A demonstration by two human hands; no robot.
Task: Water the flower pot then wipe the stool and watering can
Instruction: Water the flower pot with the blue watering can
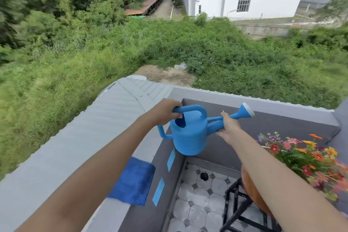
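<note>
Grey parapet (56, 156), tiled floor (197, 203), overgrown greenery (113, 52)

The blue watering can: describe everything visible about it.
The watering can is bright blue, apparently plastic, with a round body, an arched top handle, a side loop, an open fill hole and a long spout ending in a white-faced rose. It is held in the air, roughly level, above the tiled balcony corner, spout pointing right toward the flowers. The left hand grips the top handle; the right hand holds the spout. No water is visibly pouring.
</note>
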